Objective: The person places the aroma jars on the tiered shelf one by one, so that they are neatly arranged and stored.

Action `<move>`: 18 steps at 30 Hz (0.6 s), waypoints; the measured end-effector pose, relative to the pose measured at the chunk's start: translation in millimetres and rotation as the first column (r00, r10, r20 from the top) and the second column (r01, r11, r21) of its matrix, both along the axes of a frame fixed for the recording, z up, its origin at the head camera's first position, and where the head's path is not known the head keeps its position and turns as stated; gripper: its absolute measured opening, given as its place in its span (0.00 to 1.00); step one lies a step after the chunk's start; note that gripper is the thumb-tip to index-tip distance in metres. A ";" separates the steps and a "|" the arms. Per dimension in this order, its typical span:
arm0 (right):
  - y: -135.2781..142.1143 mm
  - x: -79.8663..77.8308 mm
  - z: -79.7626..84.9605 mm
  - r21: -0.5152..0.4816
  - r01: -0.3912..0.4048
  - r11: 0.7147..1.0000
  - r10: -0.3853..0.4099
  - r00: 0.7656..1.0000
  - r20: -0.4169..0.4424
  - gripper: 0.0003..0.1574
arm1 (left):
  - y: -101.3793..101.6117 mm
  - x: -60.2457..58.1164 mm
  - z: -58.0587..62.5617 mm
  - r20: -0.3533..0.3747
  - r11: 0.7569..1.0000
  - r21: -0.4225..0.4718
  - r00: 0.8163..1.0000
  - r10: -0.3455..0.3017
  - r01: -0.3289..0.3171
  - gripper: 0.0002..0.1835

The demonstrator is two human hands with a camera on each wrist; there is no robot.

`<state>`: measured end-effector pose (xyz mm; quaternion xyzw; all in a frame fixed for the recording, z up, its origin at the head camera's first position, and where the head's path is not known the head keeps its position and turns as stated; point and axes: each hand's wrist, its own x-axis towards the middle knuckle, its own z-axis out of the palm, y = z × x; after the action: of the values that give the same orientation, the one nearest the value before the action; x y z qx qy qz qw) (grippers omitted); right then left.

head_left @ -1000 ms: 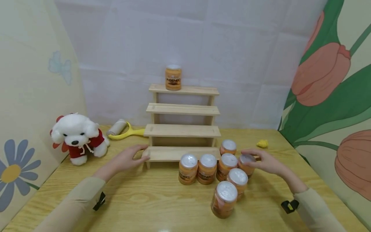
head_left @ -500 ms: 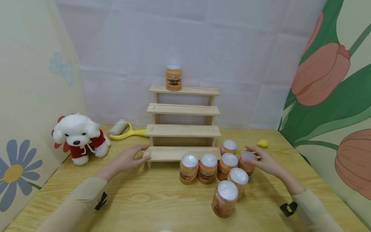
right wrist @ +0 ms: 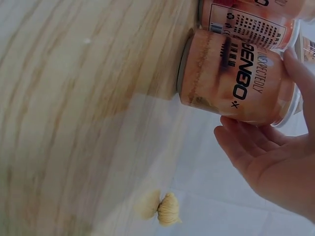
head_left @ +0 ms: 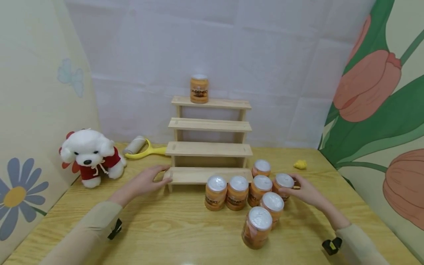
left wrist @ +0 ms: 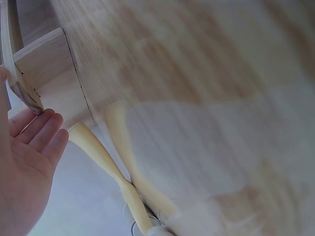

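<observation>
My left hand [head_left: 144, 182] holds the left end of the lowest step of a wooden tiered shelf [head_left: 208, 149]. In the left wrist view its fingers [left wrist: 44, 130] touch the end of the plank. On the right, my right hand [head_left: 306, 189] grips an orange can [head_left: 284, 180] with a silver lid, thumb at the front and fingers behind. The right wrist view shows that can [right wrist: 231, 78] standing on the table between thumb and fingers. Several like cans stand close by, among them a front one [head_left: 256, 228]. One more can [head_left: 199, 89] sits on the top step, left of its middle.
A white plush dog [head_left: 89, 156] in red sits at the left. Behind it lies a lint roller [head_left: 135, 145] with a yellow handle. A small yellow lump [head_left: 300, 164] is on the wooden table [head_left: 165, 235] at the right. A white cloth [head_left: 281, 73] hangs at the back.
My right hand has drawn off the can's lid and come down to its right side, thumb and fingers now about it. The left hand stays at the shelf.
</observation>
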<state>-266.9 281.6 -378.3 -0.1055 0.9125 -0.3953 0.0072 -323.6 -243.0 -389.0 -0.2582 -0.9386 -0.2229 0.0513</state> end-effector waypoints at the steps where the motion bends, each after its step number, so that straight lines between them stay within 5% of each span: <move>1: -0.1 -0.1 0.0 0.000 0.001 1.000 -0.001 1.000 -0.013 0.41 | 0.1 -0.3 -0.3 -0.004 1.000 -0.001 1.000 -0.001 0.001 0.36; 18: -0.1 3.8 28.4 0.019 0.064 0.998 -0.060 0.988 -0.142 0.35 | -0.3 0.9 -1.0 -0.012 1.000 0.007 1.000 0.004 -0.004 0.35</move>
<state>-263.1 281.5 -349.9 -0.1047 0.9182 -0.3759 -0.0682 -322.7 -243.4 -390.1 -0.2575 -0.9381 -0.2243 0.0583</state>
